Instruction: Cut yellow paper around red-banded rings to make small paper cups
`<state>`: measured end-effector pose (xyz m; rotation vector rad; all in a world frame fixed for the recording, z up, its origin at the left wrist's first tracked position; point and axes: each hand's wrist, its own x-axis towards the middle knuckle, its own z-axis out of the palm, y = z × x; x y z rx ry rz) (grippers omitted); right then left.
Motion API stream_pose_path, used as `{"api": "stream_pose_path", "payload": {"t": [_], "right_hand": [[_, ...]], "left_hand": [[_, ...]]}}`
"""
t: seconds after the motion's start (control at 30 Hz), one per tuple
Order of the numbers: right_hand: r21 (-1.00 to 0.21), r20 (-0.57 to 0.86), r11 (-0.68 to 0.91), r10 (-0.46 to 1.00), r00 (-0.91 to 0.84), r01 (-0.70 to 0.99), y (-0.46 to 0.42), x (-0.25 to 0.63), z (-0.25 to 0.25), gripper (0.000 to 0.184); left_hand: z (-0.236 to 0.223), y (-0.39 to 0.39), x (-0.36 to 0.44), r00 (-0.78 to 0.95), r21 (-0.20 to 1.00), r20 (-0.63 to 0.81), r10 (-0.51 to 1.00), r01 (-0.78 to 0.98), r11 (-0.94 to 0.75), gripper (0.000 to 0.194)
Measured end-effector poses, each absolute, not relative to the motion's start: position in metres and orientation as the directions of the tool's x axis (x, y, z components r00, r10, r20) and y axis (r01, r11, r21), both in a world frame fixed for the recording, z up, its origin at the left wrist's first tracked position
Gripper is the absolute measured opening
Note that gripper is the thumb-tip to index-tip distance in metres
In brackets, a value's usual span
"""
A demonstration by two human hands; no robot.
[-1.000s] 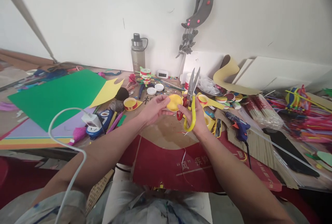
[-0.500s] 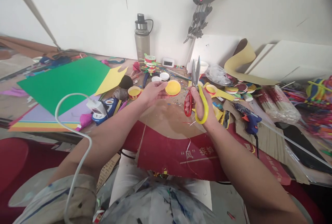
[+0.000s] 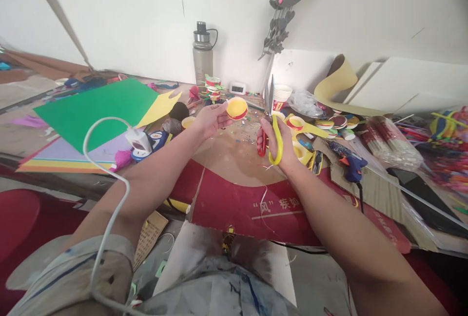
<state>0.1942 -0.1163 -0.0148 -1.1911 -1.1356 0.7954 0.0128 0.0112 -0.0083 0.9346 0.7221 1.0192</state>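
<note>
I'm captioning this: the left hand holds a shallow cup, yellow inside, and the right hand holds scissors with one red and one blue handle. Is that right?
Not quite. In the head view, the scissors in the right hand have one red and one yellow handle, not blue. The left hand does hold the shallow cup.

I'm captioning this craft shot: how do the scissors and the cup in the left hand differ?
The scissors are in the right hand, the cup in the left hand. The scissors are long, blades upward; the cup is round and shallow, its yellow inside showing. Both have red and yellow parts.
</note>
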Motion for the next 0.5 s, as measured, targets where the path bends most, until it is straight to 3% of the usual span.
{"api": "stream_pose_path", "payload": {"t": [0.2, 0.5], "right_hand": [[-0.968, 0.248, 0.252, 0.927, 0.281, 0.024, -0.1174, 0.1941, -0.0126, 0.052], [-0.965, 0.247, 0.261, 0.924, 0.292, -0.007, -0.1189, 0.1893, -0.0202, 0.049]], "left_hand": [[-0.0077, 0.0077, 0.0169, 0.391, 0.847, -0.202, 0.898, -0.390, 0.361, 0.022], [-0.0137, 0.0028, 0.0170, 0.380, 0.869, -0.084, 0.921, -0.424, 0.254, 0.015]]}}
